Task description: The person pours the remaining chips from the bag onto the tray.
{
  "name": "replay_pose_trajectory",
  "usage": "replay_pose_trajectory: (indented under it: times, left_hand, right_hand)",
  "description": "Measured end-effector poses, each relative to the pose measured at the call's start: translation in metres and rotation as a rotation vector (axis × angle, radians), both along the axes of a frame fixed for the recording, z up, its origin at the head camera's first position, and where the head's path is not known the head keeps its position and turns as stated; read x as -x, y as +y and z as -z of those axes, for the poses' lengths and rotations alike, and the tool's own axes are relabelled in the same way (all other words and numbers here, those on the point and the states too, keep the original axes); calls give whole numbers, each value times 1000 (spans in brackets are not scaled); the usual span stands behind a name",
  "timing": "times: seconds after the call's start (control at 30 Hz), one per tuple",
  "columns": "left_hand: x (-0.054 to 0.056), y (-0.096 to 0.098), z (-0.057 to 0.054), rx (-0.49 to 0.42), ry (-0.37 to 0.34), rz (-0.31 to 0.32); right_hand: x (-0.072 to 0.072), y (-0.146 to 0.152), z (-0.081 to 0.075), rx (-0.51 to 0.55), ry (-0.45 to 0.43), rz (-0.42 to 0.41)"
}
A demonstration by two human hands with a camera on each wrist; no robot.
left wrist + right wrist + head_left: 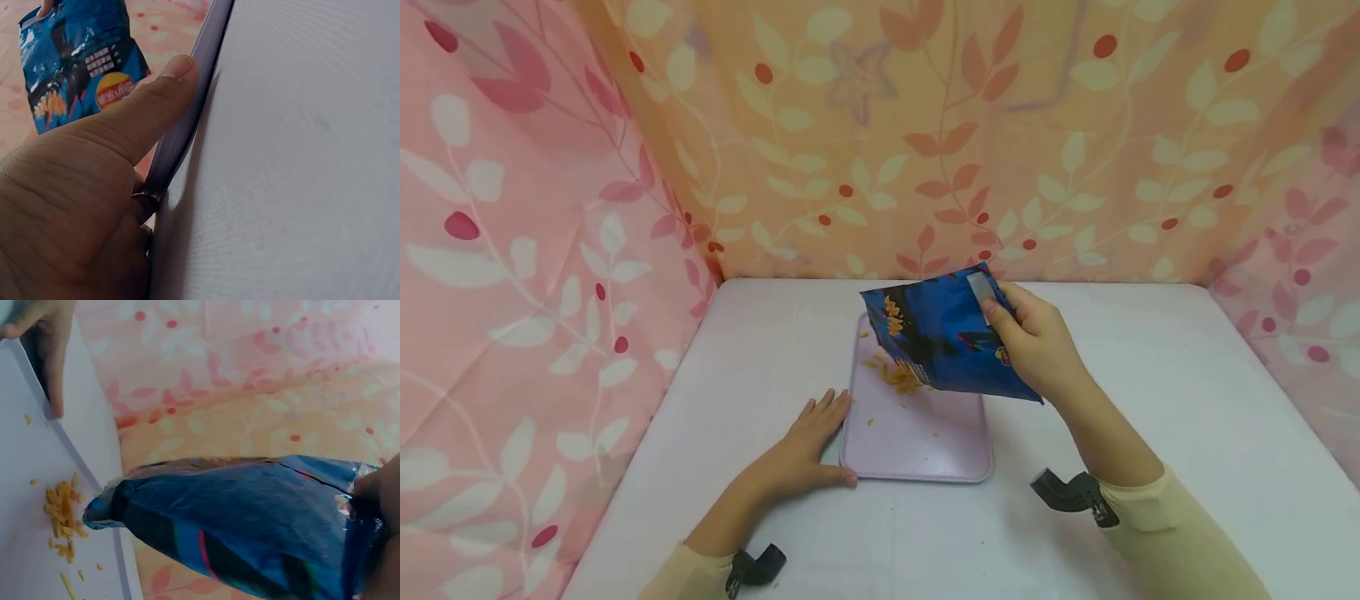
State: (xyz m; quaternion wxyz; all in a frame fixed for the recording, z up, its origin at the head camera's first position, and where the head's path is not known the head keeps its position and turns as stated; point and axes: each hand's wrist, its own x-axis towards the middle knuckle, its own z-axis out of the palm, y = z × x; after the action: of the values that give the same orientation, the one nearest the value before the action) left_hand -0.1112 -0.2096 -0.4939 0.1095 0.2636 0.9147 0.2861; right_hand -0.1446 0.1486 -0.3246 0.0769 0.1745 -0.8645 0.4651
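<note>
My right hand (1037,342) grips a blue snack bag (936,337) by one end, its thumb on the front face. The bag tilts over a pale lilac tray (925,454), its other end down to the left. Below that end lies a small heap of yellow snack sticks (64,515), with several bits scattered about the tray. My left hand (805,450) rests at the tray's left side, fingers extended and thumb at the near corner. In the left wrist view, the thumb (162,87) lies against the tray rim (187,122).
The white table (760,350) extends around the tray, with a few tiny crumbs near its front. Floral cloth (880,167) hangs behind the table and on both sides. Each wrist wears a small black camera (1075,492).
</note>
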Motion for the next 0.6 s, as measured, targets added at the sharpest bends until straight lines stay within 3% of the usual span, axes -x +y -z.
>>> replay_pose_trajectory:
  times: [0.33,0.6]
  left_hand:
    - [0,1,-1,-3,0,11]
    - [-2,1,4,2,-9,3]
  right_hand:
    - [-1,-4,5,38,112,44]
    - [-3,-5,4,45,148,87]
